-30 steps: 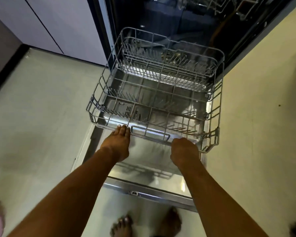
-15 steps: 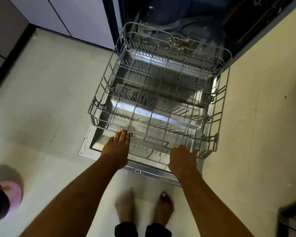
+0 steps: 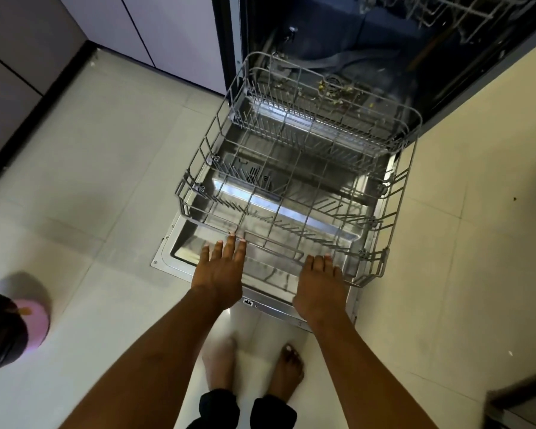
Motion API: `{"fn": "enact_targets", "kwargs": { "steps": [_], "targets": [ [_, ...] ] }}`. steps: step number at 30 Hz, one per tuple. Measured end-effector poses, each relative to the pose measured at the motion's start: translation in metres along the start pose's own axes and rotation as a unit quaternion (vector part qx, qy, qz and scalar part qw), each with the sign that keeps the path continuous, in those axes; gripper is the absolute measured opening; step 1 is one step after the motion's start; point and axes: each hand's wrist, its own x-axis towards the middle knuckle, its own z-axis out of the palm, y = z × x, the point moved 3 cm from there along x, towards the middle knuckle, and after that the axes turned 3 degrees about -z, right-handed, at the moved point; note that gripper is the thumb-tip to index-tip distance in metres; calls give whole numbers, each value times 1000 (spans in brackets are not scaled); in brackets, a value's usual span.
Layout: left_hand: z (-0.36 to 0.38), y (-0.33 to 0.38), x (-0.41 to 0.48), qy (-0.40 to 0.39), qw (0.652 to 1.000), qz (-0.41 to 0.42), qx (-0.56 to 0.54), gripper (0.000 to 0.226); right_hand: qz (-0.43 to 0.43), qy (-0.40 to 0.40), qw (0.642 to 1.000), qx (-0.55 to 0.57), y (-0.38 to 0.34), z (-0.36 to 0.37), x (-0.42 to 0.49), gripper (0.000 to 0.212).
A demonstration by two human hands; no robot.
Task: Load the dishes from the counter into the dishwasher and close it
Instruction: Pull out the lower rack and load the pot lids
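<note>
Down at the far left of the rack, a pink round thing [image 3: 33,317] sits on the tiled floor [image 3: 84,187], well apart from it. Nearer, the left hand [image 3: 218,274] lies flat with fingers spread, fingertips touching the rack's front rim, gripping nothing. Centre stage is the empty wire rack [image 3: 294,193], pulled out over the lowered dishwasher door [image 3: 270,297]. At the rack's front right, the right hand [image 3: 321,284] is likewise open, palm down, fingers at the rim and closed on nothing. Behind the rack gapes the dark dishwasher [image 3: 369,35]; below it stand two bare feet [image 3: 287,371].
</note>
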Motion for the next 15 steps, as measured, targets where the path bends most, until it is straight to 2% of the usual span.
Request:
{"fn": "enact_targets", "kwargs": {
  "steps": [7, 15],
  "targets": [
    [-49, -7, -65, 71, 994, -43, -71, 81, -30, 108, 992, 65, -23, -64, -52, 84],
    [-146, -8, -193, 92, 985, -86, -119, 76, -95, 150, 982, 67, -46, -166, -167, 81]
  ]
}}
